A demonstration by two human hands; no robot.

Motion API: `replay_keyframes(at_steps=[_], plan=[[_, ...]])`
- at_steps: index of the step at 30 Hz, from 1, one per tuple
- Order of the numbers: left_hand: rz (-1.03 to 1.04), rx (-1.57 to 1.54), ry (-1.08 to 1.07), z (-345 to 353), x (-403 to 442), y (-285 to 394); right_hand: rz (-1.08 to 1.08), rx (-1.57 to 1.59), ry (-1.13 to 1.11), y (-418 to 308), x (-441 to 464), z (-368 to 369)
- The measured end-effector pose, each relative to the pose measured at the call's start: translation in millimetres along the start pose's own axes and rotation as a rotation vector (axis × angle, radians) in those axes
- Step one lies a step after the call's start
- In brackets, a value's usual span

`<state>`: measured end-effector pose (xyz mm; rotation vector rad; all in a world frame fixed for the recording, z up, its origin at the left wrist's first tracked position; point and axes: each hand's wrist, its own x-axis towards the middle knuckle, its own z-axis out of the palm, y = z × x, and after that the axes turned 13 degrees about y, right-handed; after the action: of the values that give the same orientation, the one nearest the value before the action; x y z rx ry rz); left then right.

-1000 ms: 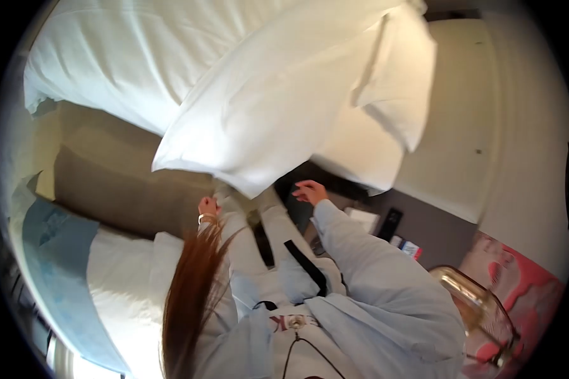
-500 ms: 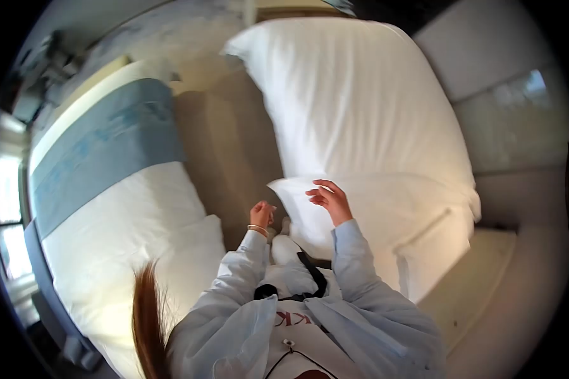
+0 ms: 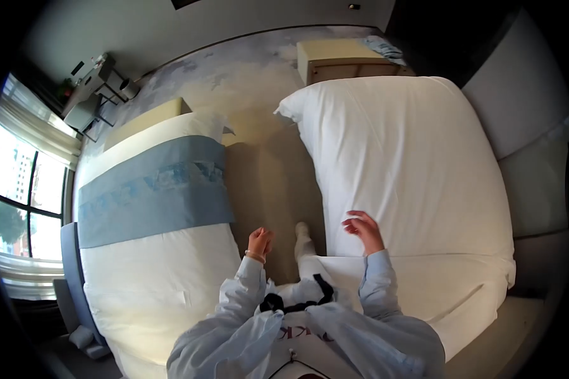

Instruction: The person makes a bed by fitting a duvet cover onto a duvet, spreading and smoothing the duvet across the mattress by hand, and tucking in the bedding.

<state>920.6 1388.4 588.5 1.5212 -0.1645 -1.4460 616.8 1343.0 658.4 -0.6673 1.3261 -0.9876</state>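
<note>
Left hand (image 3: 260, 243): narrow, loosely curled, nothing visible in it, above the floor (image 3: 269, 183) gap. Right hand (image 3: 365, 231): fingers parted, apparently empty, over the white duvet (image 3: 417, 164) on the right; contact cannot be told. Since a second ago, view swung round; duvet's length now lies ahead of the person. Beyond its end: yellow bench (image 3: 325, 50).
</note>
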Motion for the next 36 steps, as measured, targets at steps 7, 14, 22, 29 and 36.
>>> replay_keyframes(at_steps=[7,14,22,29,36], plan=[[0.074,-0.025,0.031,57,86,106,-0.104,0.131,0.188,-89,99,43],[0.371,-0.234,0.198,32,127,248,0.06,0.075,-0.103,-149,177,143],[0.389,-0.454,0.539,-85,251,341,0.107,0.178,-0.081,-178,326,247],[0.367,-0.36,0.343,-8,410,516,-0.039,0.48,0.091,-261,470,347],[0.347,-0.201,-0.092,132,537,620,-0.075,0.354,0.124,-313,554,371]])
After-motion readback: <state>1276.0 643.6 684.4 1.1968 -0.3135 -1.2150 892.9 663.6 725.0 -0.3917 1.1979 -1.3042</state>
